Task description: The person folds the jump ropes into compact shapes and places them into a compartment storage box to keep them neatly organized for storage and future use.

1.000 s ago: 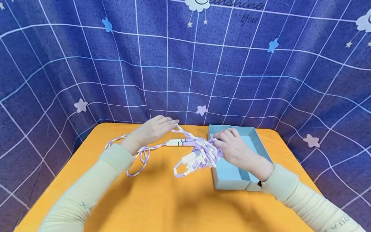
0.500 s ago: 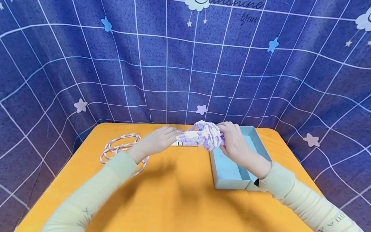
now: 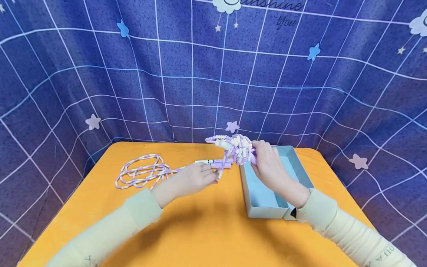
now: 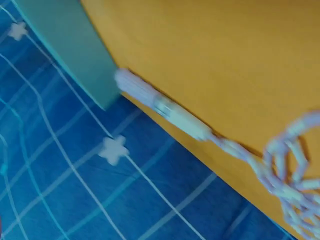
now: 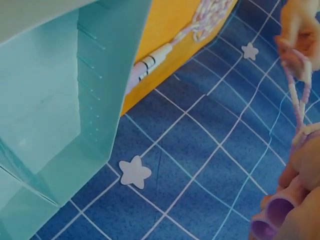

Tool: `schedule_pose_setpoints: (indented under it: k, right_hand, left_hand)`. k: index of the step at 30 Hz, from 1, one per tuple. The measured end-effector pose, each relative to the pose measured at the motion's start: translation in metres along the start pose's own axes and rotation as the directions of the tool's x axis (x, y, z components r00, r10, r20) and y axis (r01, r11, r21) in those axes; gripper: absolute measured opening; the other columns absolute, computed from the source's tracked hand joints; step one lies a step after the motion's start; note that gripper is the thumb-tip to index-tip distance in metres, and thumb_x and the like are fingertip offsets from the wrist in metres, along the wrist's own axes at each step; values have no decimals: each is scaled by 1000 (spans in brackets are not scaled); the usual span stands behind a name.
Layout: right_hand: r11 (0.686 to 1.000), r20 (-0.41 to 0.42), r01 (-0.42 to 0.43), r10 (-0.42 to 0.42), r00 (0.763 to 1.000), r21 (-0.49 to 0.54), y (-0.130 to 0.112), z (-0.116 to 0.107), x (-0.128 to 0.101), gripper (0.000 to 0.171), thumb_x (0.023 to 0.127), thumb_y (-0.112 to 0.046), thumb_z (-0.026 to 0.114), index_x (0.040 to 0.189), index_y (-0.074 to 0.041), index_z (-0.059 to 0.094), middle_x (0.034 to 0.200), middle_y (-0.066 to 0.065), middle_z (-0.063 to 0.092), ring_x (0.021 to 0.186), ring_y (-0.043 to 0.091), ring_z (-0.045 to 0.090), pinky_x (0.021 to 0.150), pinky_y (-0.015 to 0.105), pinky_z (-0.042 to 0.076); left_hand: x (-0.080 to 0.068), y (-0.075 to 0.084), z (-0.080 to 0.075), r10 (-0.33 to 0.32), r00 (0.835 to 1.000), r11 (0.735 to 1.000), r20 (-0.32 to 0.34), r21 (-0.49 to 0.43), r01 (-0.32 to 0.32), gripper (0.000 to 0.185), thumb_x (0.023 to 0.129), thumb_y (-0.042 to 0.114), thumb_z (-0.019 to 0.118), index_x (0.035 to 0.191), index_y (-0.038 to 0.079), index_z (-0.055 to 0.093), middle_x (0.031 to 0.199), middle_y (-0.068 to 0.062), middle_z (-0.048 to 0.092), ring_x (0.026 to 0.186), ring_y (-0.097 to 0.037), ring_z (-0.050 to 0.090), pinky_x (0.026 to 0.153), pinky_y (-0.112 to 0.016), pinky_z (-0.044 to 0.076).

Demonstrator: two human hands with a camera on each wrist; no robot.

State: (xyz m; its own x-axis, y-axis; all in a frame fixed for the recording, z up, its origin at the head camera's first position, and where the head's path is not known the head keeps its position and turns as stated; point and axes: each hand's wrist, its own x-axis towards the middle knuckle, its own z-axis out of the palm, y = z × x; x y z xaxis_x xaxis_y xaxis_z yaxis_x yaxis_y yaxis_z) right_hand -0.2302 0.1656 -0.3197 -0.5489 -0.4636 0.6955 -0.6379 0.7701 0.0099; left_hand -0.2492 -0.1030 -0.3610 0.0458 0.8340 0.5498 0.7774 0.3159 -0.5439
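Observation:
My right hand [image 3: 271, 172] grips a bundled beaded jump rope [image 3: 241, 150], purple and white, above the table. Two hollow purple handle ends [image 5: 280, 212] stick out of that hand in the right wrist view. The beaded cord is bunched in several turns left of its fingers. Close by, the left hand [image 3: 191, 181] pinches a strand of the same cord, which stretches between the hands. Beneath lies a second jump rope [image 3: 143, 171] with its cord loosely coiled at the table's left; its paired handles [image 3: 222, 164] lie side by side at the table's middle.
A grey-blue divided box [image 3: 265, 200] stands on the right of the orange table [image 3: 213, 230], partly behind the right hand. A dark blue grid-patterned curtain [image 3: 186, 89] hangs right behind the table's back edge.
The bundled rope has come up and turned, gathering tighter beside the right hand. My left hand has moved right and toward me, drawing the strand down.

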Motion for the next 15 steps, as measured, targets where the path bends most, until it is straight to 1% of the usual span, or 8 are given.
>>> schedule_pose_setpoints:
  k: [2,5,7,11,13,15]
  right_hand:
    - [999,45,-39,39,998,-15,-2,0,-1,45,79,-2,64,118,2,43,96,16,51,85,32,50,66,41,37]
    - [997,94,-77,79,992,-32,-4,0,-3,45,79,-3,63,120,1,43,100,16,53,88,32,52,65,41,38]
    - [995,115,-88,93,989,-50,-5,1,-3,45,80,-3,64,120,0,43,102,15,54,90,32,52,65,40,37]
    - [993,122,-83,93,988,-84,-6,2,-3,47,79,-3,65,120,-1,43,102,15,54,90,32,52,63,38,36]
    - [992,114,-72,84,990,-100,-6,2,-4,47,79,-3,66,120,-1,42,100,15,54,88,32,52,62,39,35]
    - [992,103,-60,72,992,-114,-6,2,-4,48,78,-3,66,120,-1,42,99,15,54,87,33,52,61,39,35]
  left_hand:
    - [6,6,-5,0,999,1000,-38,14,1,19,96,23,51,87,10,62,81,1,62,76,-14,59,66,-26,49]
    - [14,12,-13,-20,997,999,-76,31,22,18,94,18,48,90,9,64,80,0,62,75,-16,58,64,-27,46]
    - [19,14,-18,-46,993,998,-105,46,51,17,92,15,48,91,8,64,80,-1,60,74,-17,56,63,-27,43]
    - [28,16,-28,-108,979,989,-171,84,123,14,90,13,51,89,6,62,78,-2,55,70,-20,50,63,-29,39]
    - [32,17,-32,-134,972,982,-194,104,156,13,92,13,51,90,6,62,81,-3,54,72,-21,49,64,-30,38]
    - [36,17,-34,-162,960,975,-227,115,192,13,94,13,51,92,5,61,86,-5,55,78,-23,51,68,-32,39]
